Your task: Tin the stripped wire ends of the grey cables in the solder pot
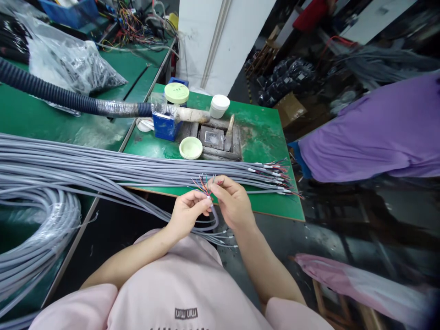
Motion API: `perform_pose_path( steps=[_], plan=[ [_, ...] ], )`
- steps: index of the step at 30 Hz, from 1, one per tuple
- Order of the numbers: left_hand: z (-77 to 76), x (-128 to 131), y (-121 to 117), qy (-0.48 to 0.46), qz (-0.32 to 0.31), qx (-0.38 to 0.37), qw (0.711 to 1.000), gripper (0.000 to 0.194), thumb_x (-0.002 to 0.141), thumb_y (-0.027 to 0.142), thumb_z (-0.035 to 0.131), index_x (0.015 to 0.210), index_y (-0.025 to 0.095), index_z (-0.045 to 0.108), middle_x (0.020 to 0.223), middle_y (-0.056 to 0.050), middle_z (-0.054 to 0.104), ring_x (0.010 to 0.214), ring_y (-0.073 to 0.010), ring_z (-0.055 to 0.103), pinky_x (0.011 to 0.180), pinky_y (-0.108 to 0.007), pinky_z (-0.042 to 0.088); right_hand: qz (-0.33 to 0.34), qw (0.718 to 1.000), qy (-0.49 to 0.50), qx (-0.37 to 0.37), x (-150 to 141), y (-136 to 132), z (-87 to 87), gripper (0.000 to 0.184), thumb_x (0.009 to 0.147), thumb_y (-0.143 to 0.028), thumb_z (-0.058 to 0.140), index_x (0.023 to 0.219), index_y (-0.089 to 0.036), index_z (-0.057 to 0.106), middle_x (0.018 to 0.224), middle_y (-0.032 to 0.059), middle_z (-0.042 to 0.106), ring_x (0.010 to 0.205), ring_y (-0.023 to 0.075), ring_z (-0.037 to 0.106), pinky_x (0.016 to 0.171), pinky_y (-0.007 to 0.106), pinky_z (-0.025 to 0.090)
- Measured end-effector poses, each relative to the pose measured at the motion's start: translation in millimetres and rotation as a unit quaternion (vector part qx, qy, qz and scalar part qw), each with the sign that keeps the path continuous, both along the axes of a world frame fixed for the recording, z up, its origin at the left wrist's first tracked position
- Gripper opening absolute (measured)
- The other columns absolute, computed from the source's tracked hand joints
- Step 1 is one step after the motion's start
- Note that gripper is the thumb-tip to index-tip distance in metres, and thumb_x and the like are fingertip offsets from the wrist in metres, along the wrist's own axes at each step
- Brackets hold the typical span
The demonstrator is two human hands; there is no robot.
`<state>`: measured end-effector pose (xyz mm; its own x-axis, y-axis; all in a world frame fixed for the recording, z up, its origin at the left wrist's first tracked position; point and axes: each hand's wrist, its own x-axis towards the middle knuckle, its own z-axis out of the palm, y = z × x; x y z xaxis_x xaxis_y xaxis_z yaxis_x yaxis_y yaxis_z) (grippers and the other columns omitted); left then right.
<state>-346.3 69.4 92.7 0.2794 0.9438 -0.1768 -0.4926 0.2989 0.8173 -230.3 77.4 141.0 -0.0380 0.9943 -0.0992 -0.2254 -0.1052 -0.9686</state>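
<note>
My left hand [188, 213] and my right hand [233, 202] meet in front of me above the table's near edge. Between them, the left hand pinches the end of a grey multicore cable [213, 219], whose thin coloured wires [203, 185] fan out upward. My right fingertips grip at those wires. A long bundle of grey cables [137, 172] runs across the green workbench [271, 137] just beyond my hands, with stripped, coloured ends [277, 176] at the right. More grey cable lies coiled [41, 233] at the lower left.
Beyond the cables stand a blue-and-white container [165, 126], white and green-lidded jars [220, 105], and a metal block in a tray [213, 137]. A ribbed dark hose [44, 87] crosses the left bench. A person in a purple sleeve [371, 133] is at the right.
</note>
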Motion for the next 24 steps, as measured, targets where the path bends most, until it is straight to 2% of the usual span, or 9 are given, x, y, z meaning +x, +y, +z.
perform_pose_path(
  steps=[15, 22, 24],
  plan=[
    [-4.5, -3.0, -1.3, 0.003, -0.004, 0.012, 1.000, 0.029, 0.070, 0.039, 0.078, 0.072, 0.014, 0.065, 0.061, 0.000, 0.065, 0.052, -0.0085, 0.057, 0.054, -0.020, 0.050, -0.002, 1.000, -0.024, -0.009, -0.9, -1.1, -1.3, 0.021, 0.075, -0.038, 0.070, 0.069, -0.022, 0.057, 0.058, -0.0038, 0.051, 0.052, 0.0112, 0.046, 0.050, 0.025, 0.041],
    [8.0, -9.5, 10.4, -0.047, 0.070, 0.043, 0.995, 0.036, 0.066, 0.035, 0.081, 0.091, 0.016, 0.063, 0.072, 0.002, 0.062, 0.055, -0.0075, 0.057, 0.051, -0.018, 0.050, -0.001, 0.999, -0.048, 0.019, 1.7, -1.6, -8.1, 0.017, 0.077, -0.034, 0.071, 0.070, -0.020, 0.064, 0.064, -0.0021, 0.057, 0.060, 0.0106, 0.047, 0.058, 0.024, 0.039],
    [11.7, -12.4, 14.2, -0.039, 0.073, 0.047, 0.995, 0.032, 0.067, 0.034, 0.080, 0.088, 0.016, 0.064, 0.074, 0.002, 0.061, 0.054, -0.0063, 0.056, 0.051, -0.018, 0.050, 0.000, 0.998, -0.060, 0.018, 1.9, -2.0, -9.3, 0.018, 0.076, -0.036, 0.071, 0.070, -0.020, 0.065, 0.064, -0.0018, 0.057, 0.059, 0.0107, 0.046, 0.057, 0.024, 0.038]
  ],
)
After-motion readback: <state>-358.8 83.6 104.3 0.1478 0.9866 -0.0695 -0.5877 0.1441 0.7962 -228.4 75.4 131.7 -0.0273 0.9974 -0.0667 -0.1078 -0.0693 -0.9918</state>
